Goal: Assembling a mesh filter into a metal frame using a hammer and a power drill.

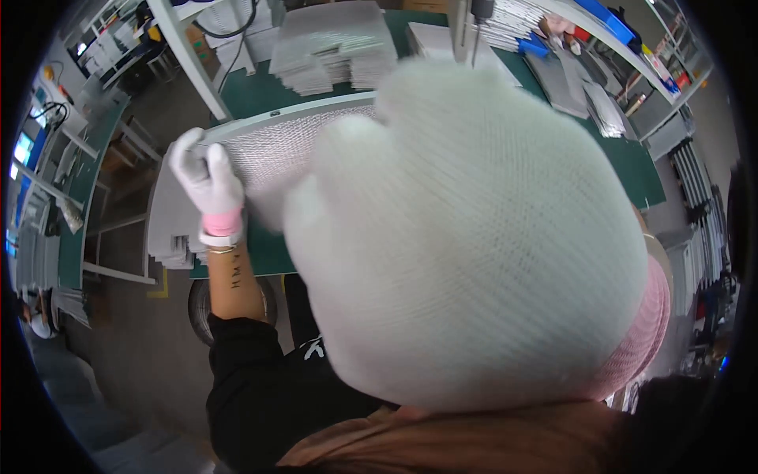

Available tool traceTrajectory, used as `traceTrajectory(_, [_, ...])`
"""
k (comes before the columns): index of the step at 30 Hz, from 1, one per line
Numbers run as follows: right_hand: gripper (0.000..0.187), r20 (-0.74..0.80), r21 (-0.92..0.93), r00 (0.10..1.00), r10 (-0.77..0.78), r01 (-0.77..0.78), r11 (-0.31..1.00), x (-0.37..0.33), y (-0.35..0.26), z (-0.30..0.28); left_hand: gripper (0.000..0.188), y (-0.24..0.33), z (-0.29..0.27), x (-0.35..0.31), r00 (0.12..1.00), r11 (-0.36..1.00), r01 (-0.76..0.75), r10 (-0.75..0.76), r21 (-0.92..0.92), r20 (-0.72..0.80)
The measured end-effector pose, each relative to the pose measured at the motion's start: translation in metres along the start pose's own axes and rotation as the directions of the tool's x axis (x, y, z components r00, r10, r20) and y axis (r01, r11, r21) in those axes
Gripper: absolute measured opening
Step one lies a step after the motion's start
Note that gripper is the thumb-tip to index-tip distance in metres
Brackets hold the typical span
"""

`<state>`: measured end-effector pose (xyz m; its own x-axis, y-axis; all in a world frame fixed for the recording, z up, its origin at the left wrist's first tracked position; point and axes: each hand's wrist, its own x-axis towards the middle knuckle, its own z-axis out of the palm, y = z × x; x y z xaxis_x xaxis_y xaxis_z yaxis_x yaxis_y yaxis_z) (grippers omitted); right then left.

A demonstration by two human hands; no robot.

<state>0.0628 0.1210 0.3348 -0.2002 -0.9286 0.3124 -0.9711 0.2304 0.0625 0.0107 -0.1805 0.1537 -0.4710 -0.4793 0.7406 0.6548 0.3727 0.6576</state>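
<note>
The blurry right hand (474,237) hides from me the rest of the mesh panel (272,150) and some of the worktop (636,167).

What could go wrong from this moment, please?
The gloved right hand, large before the camera, hides much of the green bench, so a slip there might go unseen. If the framed mesh panel slips from the gloved left hand, it might knock the stacked sheets behind.

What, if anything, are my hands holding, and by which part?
White-gloved left hand: the long grey mesh panel, by its left end. White-gloved right hand: can't tell.
</note>
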Motion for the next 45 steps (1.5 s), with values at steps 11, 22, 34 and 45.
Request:
traceTrajectory(11, [0.004,0.044,-0.057,0.963,0.266,-0.263,0.963,-0.028,0.044,0.028,0.016,0.050,0.119,0.003,-0.007,0.495,-0.859,0.238,-0.128,0.971])
traceTrajectory(22, [0.044,0.165,-0.240,0.399,0.902,-0.870,0.429,-0.211,0.147,0.305,0.023,0.040,0.134,-0.026,0.295,0.522,-0.848,0.327,0.089,0.898])
traceTrajectory(34, [0.057,-0.168,0.554,0.813,0.557,-0.389,0.736,-0.191,0.070,0.044,0.042,0.024,0.156,-0.056,0.721,0.653,-0.650,0.368,0.389,0.587])
traceTrajectory(45, [0.053,-0.173,0.065,0.821,0.544,-0.542,0.838,-0.144,0.072,0.052,0.036,0.019,0.170,-0.055,0.784,0.685,-0.604,0.418,0.407,0.459])
